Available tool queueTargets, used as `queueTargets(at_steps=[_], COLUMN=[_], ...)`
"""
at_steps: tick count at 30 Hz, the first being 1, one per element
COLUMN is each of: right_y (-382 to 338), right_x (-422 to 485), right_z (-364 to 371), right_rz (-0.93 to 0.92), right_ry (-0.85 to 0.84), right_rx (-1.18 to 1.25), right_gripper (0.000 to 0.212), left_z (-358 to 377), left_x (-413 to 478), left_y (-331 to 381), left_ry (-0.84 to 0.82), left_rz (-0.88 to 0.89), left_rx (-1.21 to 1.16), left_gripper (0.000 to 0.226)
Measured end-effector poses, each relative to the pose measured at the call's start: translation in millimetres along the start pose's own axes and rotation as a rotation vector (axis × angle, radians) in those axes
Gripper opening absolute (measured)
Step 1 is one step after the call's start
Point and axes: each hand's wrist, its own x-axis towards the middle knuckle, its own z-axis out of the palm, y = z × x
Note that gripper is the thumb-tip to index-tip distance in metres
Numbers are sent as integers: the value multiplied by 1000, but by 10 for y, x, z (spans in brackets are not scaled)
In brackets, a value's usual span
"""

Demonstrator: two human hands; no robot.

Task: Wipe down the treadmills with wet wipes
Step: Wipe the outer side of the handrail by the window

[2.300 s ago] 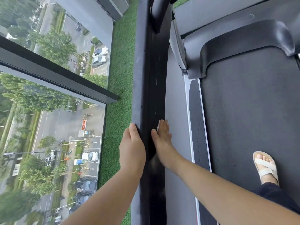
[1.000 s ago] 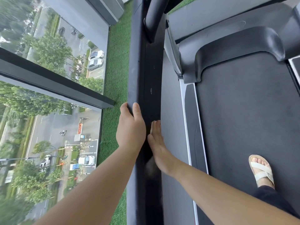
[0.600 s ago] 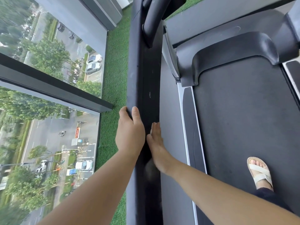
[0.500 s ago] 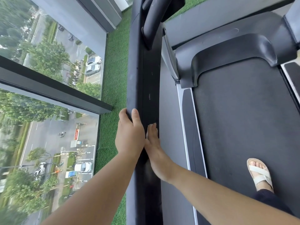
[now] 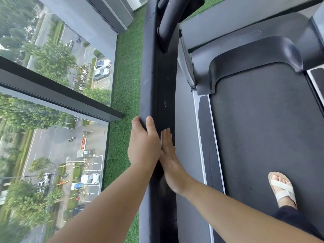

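At the far left, 2 glass panes of a window (image 5: 52,146) are split by 1 dark, flat-sided bar (image 5: 52,92). Far below them lie a road, trees and 2 pale cars (image 5: 102,68) parked side by side. Next comes 1 strip of rough green turf (image 5: 126,76) running along the glass. Beside it, the treadmill's long black rail (image 5: 158,85) runs up the middle of the view, smooth and matte with rounded edges and a few pale scuffs. 1 thick rounded black grip (image 5: 171,20) curves off its top end. The 2 hands sit together on this rail, touching side by side. The left hand (image 5: 143,148) grips the rail's left edge, thumb on top and fingers curled over the side. The right hand (image 5: 171,158) lies flat on the rail's top with its fingers straight and close together. A thin white sliver, the wipe (image 5: 161,142), shows between the hands at the right palm's edge; the rest is hidden. Right of the rail is a smooth grey side panel (image 5: 185,137) with a silver trim line. Next is the wide, finely textured dark belt (image 5: 263,128), capped by 1 moulded, curved plastic cover (image 5: 254,55). On the belt stands 1 foot in a white strapped sandal (image 5: 282,188).
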Motion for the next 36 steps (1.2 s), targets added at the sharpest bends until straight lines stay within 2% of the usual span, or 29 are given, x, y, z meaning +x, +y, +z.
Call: queueTargets(at_steps=[4,9,12,15,20,22,26,30,32,36], right_y=[-60,-63,-39,-125,-122,-59,-126,-169,-98,-112], right_x=[160,12,95,200,93,131,269,154,144,354], right_z=[-46,-30,-136,-167,-123,-206,-229,-148,-201,-283], right_rz=[143,-2,24,125,8,24,156,53,7,128], right_ry=[75,-54,-48,-7,-100,-118,-56,-114,-133,-29], right_rx=[64,14,-30,40,14,-3,26,36,-31,62], right_gripper=[49,46,48,52,49,48,52,61,57,57], left_z=[4,5,4,7,9,2,-3,5,5,10], left_x=[6,6,2,5,7,-6,-10,3,-4,3], left_y=[3,5,11,6,8,17,21,4,-7,5], left_ry=[3,1,-2,2,11,12,7,13,19,19], left_rz=[-5,-7,-13,-19,-13,-20,-22,-10,-12,-23], left_rx=[9,1,7,3,1,19,13,-1,0,16], left_gripper=[47,47,47,46,44,44,45,46,46,47])
